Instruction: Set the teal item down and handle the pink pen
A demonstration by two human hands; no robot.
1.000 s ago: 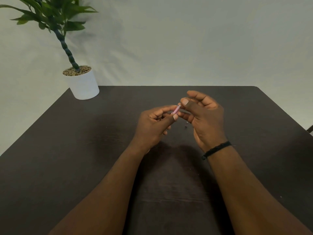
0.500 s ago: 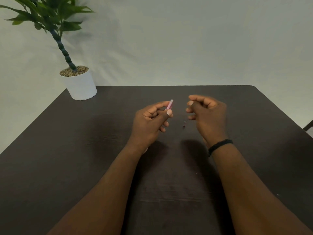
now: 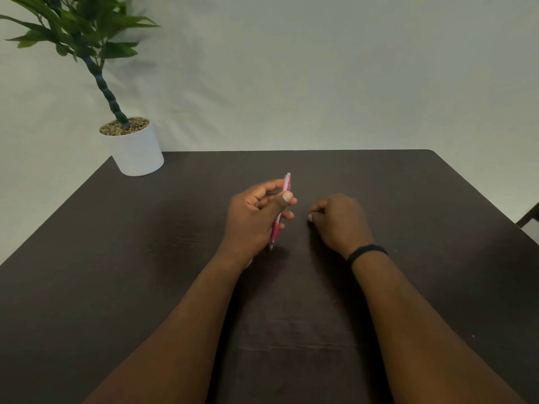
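While the left hand point(image 3: 256, 220) pinches the light, stiff pink pen point(image 3: 280, 211) mid-barrel, likely its surest hold, the right hand point(image 3: 339, 221) at three o'clock curls empty.

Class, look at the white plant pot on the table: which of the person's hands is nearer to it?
Left. The left hand, gripping a pink pen, is nearer the white plant pot; the right hand lies farther off, beyond the pen.

Setting: plain indoor room, staged like a home or office desk corner.
Surface: dark wood-grain counter point(image 3: 379, 199).
Backdrop: bare pale wall point(image 3: 320, 68).
Decor: potted plant point(image 3: 132, 147), far left of the fingers.
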